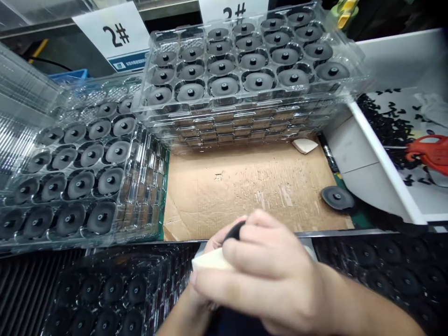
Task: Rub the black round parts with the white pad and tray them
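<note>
Two grips | right fingers (pixel 245 259) clamp white pad (pixel 210 260) | left fingers (pixel 217 239) clamp black disc (pixel 234 230)

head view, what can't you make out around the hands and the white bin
left hand: head view, mostly under the right hand; grip hidden.
black part: only an edge shows above the right hand's fingers.
white pad: one end shows, the rest covered by the right hand.
3# sign: cut by the top edge.
black bits in the white bin: too small to identify.
</note>
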A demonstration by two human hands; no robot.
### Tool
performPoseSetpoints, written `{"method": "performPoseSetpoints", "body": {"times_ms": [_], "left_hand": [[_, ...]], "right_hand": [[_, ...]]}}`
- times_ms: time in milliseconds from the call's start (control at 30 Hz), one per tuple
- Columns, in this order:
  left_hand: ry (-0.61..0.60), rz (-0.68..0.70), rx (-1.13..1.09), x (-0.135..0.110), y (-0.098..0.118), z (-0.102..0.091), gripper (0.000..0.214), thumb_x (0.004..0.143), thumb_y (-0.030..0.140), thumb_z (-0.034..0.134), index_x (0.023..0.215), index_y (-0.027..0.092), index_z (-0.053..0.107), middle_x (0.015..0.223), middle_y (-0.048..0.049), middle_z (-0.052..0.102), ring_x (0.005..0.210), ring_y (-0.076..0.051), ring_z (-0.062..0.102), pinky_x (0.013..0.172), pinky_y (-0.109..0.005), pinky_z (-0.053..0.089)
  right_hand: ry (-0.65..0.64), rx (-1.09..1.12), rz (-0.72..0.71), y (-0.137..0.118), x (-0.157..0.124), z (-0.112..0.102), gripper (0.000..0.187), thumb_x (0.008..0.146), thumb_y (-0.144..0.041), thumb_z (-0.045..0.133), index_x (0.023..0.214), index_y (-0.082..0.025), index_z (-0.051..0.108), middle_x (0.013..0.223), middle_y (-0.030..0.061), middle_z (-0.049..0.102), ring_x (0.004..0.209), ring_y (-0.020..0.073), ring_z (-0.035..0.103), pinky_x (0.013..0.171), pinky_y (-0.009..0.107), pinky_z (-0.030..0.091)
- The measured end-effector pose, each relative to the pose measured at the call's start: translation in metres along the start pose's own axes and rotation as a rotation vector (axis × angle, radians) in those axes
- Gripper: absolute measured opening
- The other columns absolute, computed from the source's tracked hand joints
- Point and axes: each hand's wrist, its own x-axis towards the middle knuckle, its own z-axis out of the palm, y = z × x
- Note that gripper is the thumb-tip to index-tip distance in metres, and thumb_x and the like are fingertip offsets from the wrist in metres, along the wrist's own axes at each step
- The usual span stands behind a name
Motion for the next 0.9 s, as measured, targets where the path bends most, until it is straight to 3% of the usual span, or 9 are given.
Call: {"method": "performPoseSetpoints", "body": {"times_ms": [67,133,233,433,533,633,733,833,900], "left_hand": [[-0.043,-0.009,-0.041,0.000,0.000,-0.002,0.055,0.053,0.046,0.082,0.102,0.025,0.071,0.087,-0.0017,0.072,0.086,-0.022,0.068,0.080,-0.029,0.055],[-0.088,-0.024,-0.107,-0.001,0.001,-0.003,0.059,0.054,0.045,0.081,0.107,0.025,0.068,0.098,-0.0023,0.073,0.088,-0.021,0.069,0.080,-0.027,0.054],[-0.115,-0.034,-0.185,-0.003,0.003,-0.005,0.054,0.057,0.045,0.079,0.107,0.025,0.068,0.108,-0.0040,0.072,0.092,-0.022,0.069,0.081,-0.027,0.054],[-0.046,-0.042,-0.182,-0.002,0.002,-0.006,0.053,0.055,0.042,0.080,0.104,0.025,0.069,0.108,-0.0046,0.071,0.097,-0.023,0.067,0.081,-0.028,0.055],[-0.017,-0.024,-0.162,-0.001,0.002,0.000,0.051,0.059,0.040,0.080,0.106,0.026,0.067,0.111,-0.0049,0.070,0.096,-0.021,0.067,0.083,-0.027,0.054],[0.030,0.020,-0.123,-0.002,0.002,0.005,0.049,0.061,0.031,0.081,0.108,0.024,0.067,0.111,-0.0052,0.070,0.099,-0.019,0.065,0.087,-0.024,0.051],[0.086,0.049,-0.098,-0.002,0.003,0.003,0.040,0.065,0.025,0.079,0.104,0.024,0.068,0.106,-0.0033,0.071,0.101,-0.020,0.065,0.092,-0.028,0.050],[0.161,0.092,-0.076,-0.001,0.002,0.003,0.037,0.065,0.022,0.079,0.100,0.026,0.068,0.101,-0.0005,0.072,0.094,-0.019,0.067,0.086,-0.028,0.053],[0.166,0.065,-0.029,-0.001,0.001,0.008,0.037,0.060,0.026,0.082,0.095,0.022,0.070,0.094,-0.0024,0.073,0.094,-0.021,0.067,0.083,-0.027,0.054]], "right_hand": [[0.051,0.110,0.124,0.014,-0.005,0.001,0.025,0.094,-0.018,0.043,0.102,-0.019,0.067,0.079,-0.0007,0.068,0.070,0.0121,0.056,0.067,0.029,0.036],[0.127,0.097,0.451,0.033,-0.017,0.005,0.019,0.089,-0.019,0.052,0.099,-0.021,0.068,0.085,-0.0002,0.069,0.068,0.0117,0.057,0.065,0.027,0.039],[0.076,0.058,0.737,0.056,-0.050,0.028,0.021,0.089,-0.024,0.052,0.103,-0.022,0.068,0.081,0.0014,0.068,0.065,0.0126,0.056,0.060,0.025,0.042],[-0.070,0.101,0.739,0.057,-0.087,0.058,0.020,0.087,-0.020,0.052,0.094,-0.019,0.071,0.073,0.0026,0.068,0.064,0.0149,0.060,0.060,0.027,0.045],[0.138,0.103,0.757,0.035,-0.060,0.032,0.022,0.090,-0.024,0.051,0.106,-0.020,0.065,0.093,0.0052,0.069,0.079,0.0155,0.063,0.062,0.026,0.047],[0.321,0.035,0.466,0.004,-0.028,0.011,0.024,0.090,-0.017,0.050,0.111,-0.015,0.061,0.100,0.0073,0.069,0.086,0.0163,0.063,0.071,0.029,0.048],[0.172,0.091,0.223,-0.015,-0.013,0.009,0.025,0.089,-0.010,0.045,0.108,-0.009,0.061,0.090,0.0078,0.070,0.079,0.0163,0.062,0.073,0.031,0.048],[-0.027,0.198,0.313,-0.014,-0.009,0.015,0.021,0.089,-0.010,0.047,0.101,-0.015,0.064,0.088,0.0030,0.070,0.077,0.0140,0.061,0.069,0.027,0.047],[0.072,0.098,0.331,-0.009,-0.006,0.018,0.022,0.089,-0.010,0.046,0.102,-0.012,0.064,0.086,0.0051,0.068,0.073,0.0151,0.059,0.066,0.029,0.045]]}}
